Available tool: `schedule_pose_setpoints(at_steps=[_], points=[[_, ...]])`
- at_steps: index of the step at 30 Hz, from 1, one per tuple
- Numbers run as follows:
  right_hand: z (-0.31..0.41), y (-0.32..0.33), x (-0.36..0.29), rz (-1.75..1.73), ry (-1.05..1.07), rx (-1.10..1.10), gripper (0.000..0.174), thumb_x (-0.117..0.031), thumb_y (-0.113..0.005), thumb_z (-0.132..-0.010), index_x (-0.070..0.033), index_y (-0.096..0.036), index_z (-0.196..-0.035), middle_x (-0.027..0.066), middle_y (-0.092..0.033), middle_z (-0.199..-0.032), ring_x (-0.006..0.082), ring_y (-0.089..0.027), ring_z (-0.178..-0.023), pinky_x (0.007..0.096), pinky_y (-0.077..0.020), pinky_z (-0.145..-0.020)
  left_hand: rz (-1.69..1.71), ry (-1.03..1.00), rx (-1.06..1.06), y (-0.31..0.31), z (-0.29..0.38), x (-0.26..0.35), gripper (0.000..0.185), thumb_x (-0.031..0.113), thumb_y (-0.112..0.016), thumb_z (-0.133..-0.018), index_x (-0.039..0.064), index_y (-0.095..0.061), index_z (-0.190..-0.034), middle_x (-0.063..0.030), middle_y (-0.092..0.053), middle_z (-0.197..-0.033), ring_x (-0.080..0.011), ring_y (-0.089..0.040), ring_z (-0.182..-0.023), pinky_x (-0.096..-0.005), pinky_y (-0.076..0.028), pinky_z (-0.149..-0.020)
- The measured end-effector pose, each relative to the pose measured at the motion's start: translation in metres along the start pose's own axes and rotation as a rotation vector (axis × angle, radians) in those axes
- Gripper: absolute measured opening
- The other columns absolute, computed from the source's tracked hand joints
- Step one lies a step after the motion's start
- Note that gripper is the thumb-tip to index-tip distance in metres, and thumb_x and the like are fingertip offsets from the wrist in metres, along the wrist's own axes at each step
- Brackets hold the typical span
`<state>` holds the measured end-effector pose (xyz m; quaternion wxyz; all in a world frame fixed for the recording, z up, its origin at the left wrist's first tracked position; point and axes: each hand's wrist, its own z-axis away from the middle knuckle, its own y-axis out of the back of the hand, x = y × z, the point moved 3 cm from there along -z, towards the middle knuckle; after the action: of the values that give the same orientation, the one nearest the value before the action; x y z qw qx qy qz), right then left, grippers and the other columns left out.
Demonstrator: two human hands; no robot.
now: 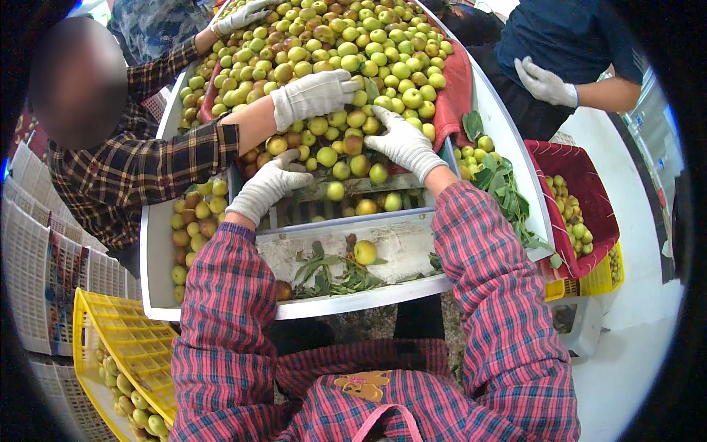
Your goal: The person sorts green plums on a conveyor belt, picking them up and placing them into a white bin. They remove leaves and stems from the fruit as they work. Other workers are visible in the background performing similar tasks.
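A large heap of round green and reddish fruits (353,61) slopes down the sorting table towards me. My left hand (270,185), in a white knit glove, rests by the heap's lower left edge with thumb and fingers apart. Higher up on the right, my gloved right hand (406,141) has its fingers spread against the fruits; I see nothing gripped in it. Between my hands, a few fruits lie loose near the slatted opening (345,207). In the white front trough (403,237) are a single fruit (365,252) and torn green leaves (337,276).
A co-worker's gloved hand (315,96) reaches across the heap from the left. At right, another person's gloved hand (544,83) is beside the table. Side channels hold fruits (201,215) and leaves (502,188). A yellow crate (121,331) and a red-lined basket (585,193) flank the table.
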<state>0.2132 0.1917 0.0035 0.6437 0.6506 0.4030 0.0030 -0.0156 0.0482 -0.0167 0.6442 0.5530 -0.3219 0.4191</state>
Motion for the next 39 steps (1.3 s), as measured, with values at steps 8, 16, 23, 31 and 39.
schedule_pose_setpoints(at_steps=[8,16,23,31,39], points=[[0.007,0.009,-0.015,-0.189,-0.006,-0.040,0.056,-0.044,-0.061,-0.078,-0.012,-0.057,-0.124,0.0129,-0.066,-0.108,0.0268,-0.062,-0.103,0.0346,-0.0454,-0.092,-0.059,-0.046,-0.031,0.004,-0.005,-0.011,0.065,0.034,-0.075,-0.072,0.001,-0.054,-0.124,-0.0116,-0.062,-0.114,-0.0209,-0.057,-0.104,-0.0305,-0.045,-0.089],[0.001,0.017,0.009,0.209,0.088,0.260,0.067,-0.032,-0.066,-0.075,-0.008,-0.045,-0.134,0.0145,-0.045,-0.138,0.0281,-0.039,-0.130,0.0363,-0.0314,-0.108,-0.027,0.057,0.048,0.006,0.002,0.004,0.058,0.029,-0.071,-0.072,0.003,-0.058,-0.122,-0.0089,-0.064,-0.110,-0.0190,-0.060,-0.097,-0.0293,-0.047,-0.081],[0.003,-0.004,-0.005,0.019,0.185,-0.087,0.077,-0.032,-0.065,-0.070,-0.003,-0.040,-0.136,0.0191,-0.045,-0.136,0.0318,-0.046,-0.124,0.0349,-0.0355,-0.106,-0.152,-0.014,0.029,0.006,0.000,-0.002,0.054,0.029,-0.070,-0.077,0.001,-0.057,-0.122,-0.0087,-0.064,-0.109,-0.0179,-0.060,-0.099,-0.0296,-0.046,-0.088],[-0.003,0.016,0.000,-0.138,-0.031,0.220,0.050,-0.037,-0.057,-0.080,-0.010,-0.058,-0.122,0.0136,-0.059,-0.123,0.0273,-0.055,-0.113,0.0365,-0.0418,-0.098,-0.139,0.002,0.003,0.006,-0.004,-0.013,0.055,0.031,-0.070,-0.076,0.003,-0.057,-0.122,-0.0084,-0.064,-0.110,-0.0198,-0.059,-0.102,-0.0296,-0.046,-0.088],[0.000,0.009,0.004,0.017,-0.003,-0.096,0.100,-0.042,-0.072,-0.065,-0.006,-0.024,-0.145,0.0240,-0.049,-0.131,0.0345,-0.051,-0.119,0.0371,-0.0391,-0.102,-0.083,0.000,-0.019,0.003,-0.005,-0.010,0.070,0.028,-0.072,-0.075,-0.004,-0.046,-0.132,-0.0113,-0.059,-0.120,-0.0193,-0.054,-0.110,-0.0295,-0.041,-0.096]])
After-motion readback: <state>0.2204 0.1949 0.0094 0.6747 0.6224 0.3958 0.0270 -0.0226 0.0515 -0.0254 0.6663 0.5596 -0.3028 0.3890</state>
